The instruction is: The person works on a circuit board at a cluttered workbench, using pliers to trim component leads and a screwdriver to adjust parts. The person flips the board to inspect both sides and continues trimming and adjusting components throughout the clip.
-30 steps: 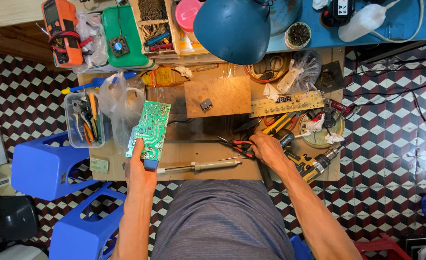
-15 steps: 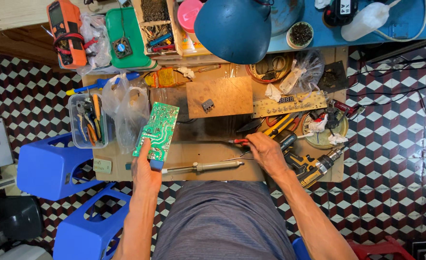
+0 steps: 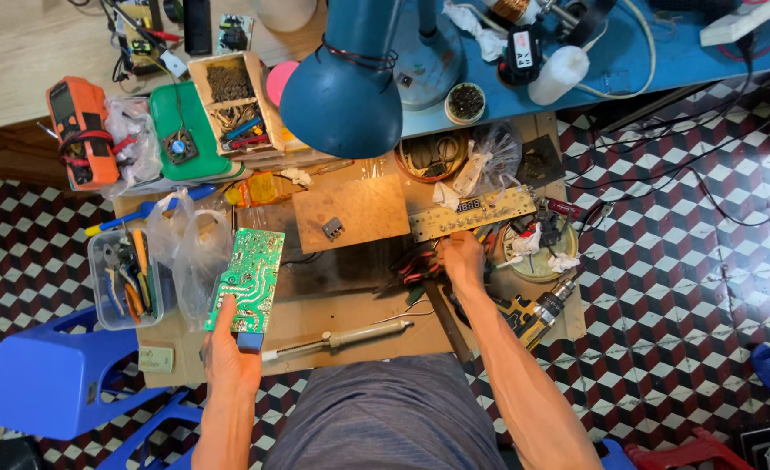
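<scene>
- Left hand (image 3: 228, 352) at 7 o'clock grips the green board (image 3: 248, 280) by its near end, thumb on top, board tilted up off the bench (image 3: 315, 318). It has stayed put over the last second, barely turned.
- Soldering iron (image 3: 341, 338) lies at 6 o'clock, just in front of the lap, untouched and in the same spot.
- Right hand (image 3: 462, 258) has moved outward, now at 3 o'clock of centre, fingers curled down among the red-handled tools (image 3: 420, 270). Whether it has closed on 1 I cannot tell.
- My read: the board is being held ready while the other hand hunts for a tool.
- Drill (image 3: 537, 309) sits at 4 o'clock, beside that forearm.
- Tool tub (image 3: 124, 278) at 9 o'clock.
- Brown panel (image 3: 363, 211) at centre, long strip board (image 3: 481, 211) to its right.
- Blue lamp (image 3: 341, 87) hangs at 12 o'clock, orange meter (image 3: 76, 130) at 10.
</scene>
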